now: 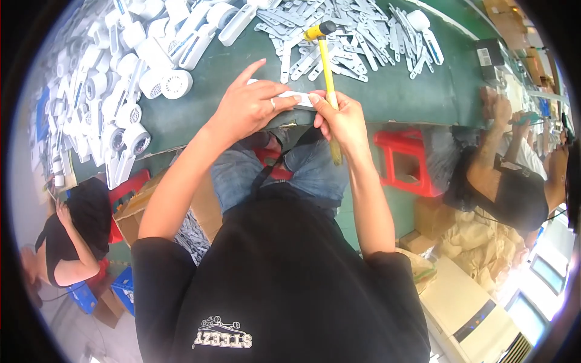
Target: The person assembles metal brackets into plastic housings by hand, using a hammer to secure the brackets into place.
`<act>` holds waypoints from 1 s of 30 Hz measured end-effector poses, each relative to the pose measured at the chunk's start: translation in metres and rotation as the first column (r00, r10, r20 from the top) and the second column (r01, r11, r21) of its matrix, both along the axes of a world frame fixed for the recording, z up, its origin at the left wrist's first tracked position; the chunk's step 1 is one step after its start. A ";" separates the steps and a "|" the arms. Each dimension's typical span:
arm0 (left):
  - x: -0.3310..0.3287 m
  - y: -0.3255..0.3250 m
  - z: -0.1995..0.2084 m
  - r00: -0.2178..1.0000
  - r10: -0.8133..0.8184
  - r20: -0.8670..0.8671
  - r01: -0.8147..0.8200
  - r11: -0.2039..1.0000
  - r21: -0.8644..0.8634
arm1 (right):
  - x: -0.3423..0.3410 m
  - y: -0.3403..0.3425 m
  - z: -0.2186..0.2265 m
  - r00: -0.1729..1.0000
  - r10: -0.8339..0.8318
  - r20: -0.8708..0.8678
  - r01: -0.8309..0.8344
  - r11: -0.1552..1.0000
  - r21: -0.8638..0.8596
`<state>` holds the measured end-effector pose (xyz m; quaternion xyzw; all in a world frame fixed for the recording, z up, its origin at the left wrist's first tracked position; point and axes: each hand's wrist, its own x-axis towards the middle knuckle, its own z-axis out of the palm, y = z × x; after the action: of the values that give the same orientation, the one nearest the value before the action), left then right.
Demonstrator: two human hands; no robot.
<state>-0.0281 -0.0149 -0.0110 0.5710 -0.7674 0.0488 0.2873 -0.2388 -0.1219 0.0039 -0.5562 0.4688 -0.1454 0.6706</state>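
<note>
Close to the near edge of the green table, a long white plastic piece (305, 101) lies between my two hands. My left hand (251, 107) is closed on its left end, the index finger raised and a ring on another finger. With my right hand (340, 118) I grip a small hammer (327, 66) by its yellow handle, its yellow and black head pointing up and away. The right thumb and fingertips also touch the right end of the white piece. My fingers cover much of that piece.
White handheld fan bodies (130, 78) heap on the left of the green table (417, 97). Flat grey-white strips (345, 45) pile up at the far middle. Red stools (408, 163) and a carton (145, 202) stand below. Co-workers sit at left (75, 236) and right (508, 181).
</note>
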 end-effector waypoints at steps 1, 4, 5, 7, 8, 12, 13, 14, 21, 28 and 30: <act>0.001 -0.001 0.001 1.000 -0.002 -0.002 0.002 1.000 -0.002 | 0.001 0.001 0.001 1.000 0.001 -0.016 -0.002 1.000 -0.030; 0.001 -0.005 0.003 0.999 -0.026 -0.037 0.026 1.000 -0.002 | -0.019 0.029 0.020 0.995 -0.096 -0.001 0.093 0.971 -0.222; 0.001 -0.002 -0.001 0.999 -0.008 -0.033 0.008 1.000 -0.006 | -0.031 0.044 0.035 0.994 -0.099 0.047 0.105 0.984 -0.146; 0.000 0.002 -0.002 0.999 0.003 -0.036 -0.003 1.000 -0.009 | -0.063 0.064 0.048 1.000 0.002 0.028 0.002 0.986 -0.166; 0.000 0.002 -0.001 0.999 0.002 -0.034 -0.002 1.000 -0.012 | -0.074 0.071 0.051 0.987 0.066 -0.147 -0.105 0.955 -0.278; -0.001 0.000 0.003 1.000 0.006 -0.030 -0.007 0.999 -0.036 | -0.090 0.101 0.064 0.941 0.080 -0.329 -0.193 0.925 -0.326; -0.002 -0.001 0.003 0.999 0.005 -0.032 -0.006 0.999 -0.034 | -0.092 0.107 0.063 0.948 0.061 -0.312 -0.178 0.915 -0.362; -0.002 -0.001 0.002 0.999 0.004 -0.033 -0.005 0.999 -0.035 | -0.092 0.111 0.061 0.955 0.043 -0.294 -0.163 0.903 -0.397; -0.002 -0.001 -0.001 0.999 0.009 -0.034 -0.010 0.999 -0.042 | -0.089 0.116 0.048 0.954 0.052 -0.296 -0.169 0.906 -0.388; 0.000 -0.003 -0.003 0.999 0.017 -0.036 -0.018 0.999 -0.029 | -0.090 0.112 0.054 0.957 0.028 -0.290 -0.166 0.870 -0.465; -0.001 -0.002 -0.002 0.999 0.012 -0.035 -0.012 1.000 -0.021 | -0.077 0.102 0.039 0.864 0.074 -0.499 -0.307 0.862 -0.404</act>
<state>-0.0290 -0.0167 -0.0134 0.5733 -0.7583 0.0487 0.3066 -0.3162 -0.0201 0.0429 -0.7650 0.5073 -0.0472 0.3940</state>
